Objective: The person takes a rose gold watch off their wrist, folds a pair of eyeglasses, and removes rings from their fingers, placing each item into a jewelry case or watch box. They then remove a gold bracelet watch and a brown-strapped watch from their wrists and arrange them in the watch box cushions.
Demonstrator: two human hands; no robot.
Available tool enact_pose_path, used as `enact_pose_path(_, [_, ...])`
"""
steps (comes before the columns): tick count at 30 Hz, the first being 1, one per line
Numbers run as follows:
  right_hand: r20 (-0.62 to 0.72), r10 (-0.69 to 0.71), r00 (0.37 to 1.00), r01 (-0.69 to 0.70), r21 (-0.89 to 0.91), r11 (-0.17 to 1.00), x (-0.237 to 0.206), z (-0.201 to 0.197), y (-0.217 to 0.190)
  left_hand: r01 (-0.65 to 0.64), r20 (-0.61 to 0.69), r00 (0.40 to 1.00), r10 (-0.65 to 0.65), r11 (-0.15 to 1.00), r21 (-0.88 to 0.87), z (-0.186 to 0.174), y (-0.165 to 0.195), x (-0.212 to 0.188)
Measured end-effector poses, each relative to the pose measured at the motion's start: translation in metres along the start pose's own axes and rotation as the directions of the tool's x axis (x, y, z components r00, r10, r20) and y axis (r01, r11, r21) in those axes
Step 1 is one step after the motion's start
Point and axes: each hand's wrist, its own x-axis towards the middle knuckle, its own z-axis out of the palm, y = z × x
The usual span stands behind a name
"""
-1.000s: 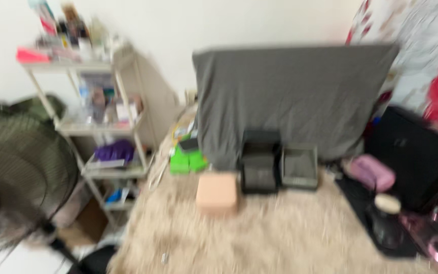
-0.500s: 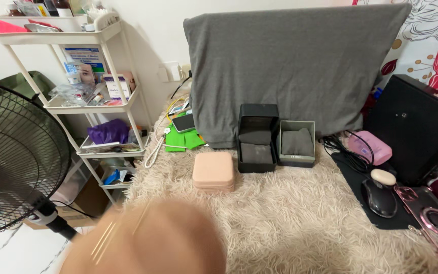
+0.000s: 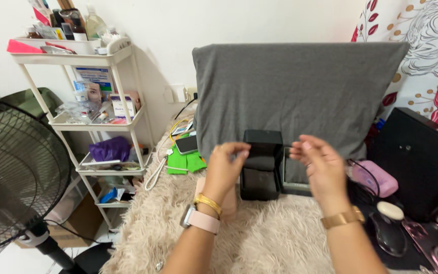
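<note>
Hovering over the open black box point(image 3: 261, 165) on the fluffy rug point(image 3: 275, 238): left hand point(image 3: 224, 170) & right hand point(image 3: 320, 165) flank it, fingers loosely curled, holding nothing; grey box point(image 3: 295, 175) sits alongside, w/ grey cloth point(image 3: 300, 91) behind as backdrop.

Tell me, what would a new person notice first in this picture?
Probably the two raised hands in the middle: the left hand and the right hand reach toward an open black box on the shaggy beige rug. Behind them a grey cloth drapes something wide and flat. A big black fan fills the left edge.
</note>
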Motion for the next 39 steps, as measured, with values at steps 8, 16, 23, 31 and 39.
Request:
enact_pose_path(8, [-0.071,0.238,0.969,-0.234,0.063,0.97,0.011,-0.02,0.057,0.016,0.032,0.999,-0.026,0.961,0.276,0.035,-0.043,-0.018])
enact_pose_path(16, [-0.079,0.235,0.969,-0.229,0.074,0.971,0.017,-0.036,0.067,-0.054,0.046,0.998,0.044,0.965,0.255,0.048,-0.049,-0.022])
enact_pose_path(23, [-0.018,0.107,0.994,-0.107,-0.024,0.994,0.012,-0.023,0.043,-0.258,0.057,0.966,0.253,0.92,0.296,0.042,-0.028,-0.021])
enact_pose_path(31, [0.584,-0.249,0.772,0.634,-0.734,0.245,-0.009,0.011,0.02,-0.122,0.295,0.955,0.011,0.924,0.363,0.015,-0.006,-0.012])
enact_pose_path(39, [0.662,-0.192,0.725,0.679,-0.638,0.364,-0.015,0.02,0.018,-0.118,0.709,0.554,-0.437,0.801,0.586,-0.048,-0.041,-0.019])
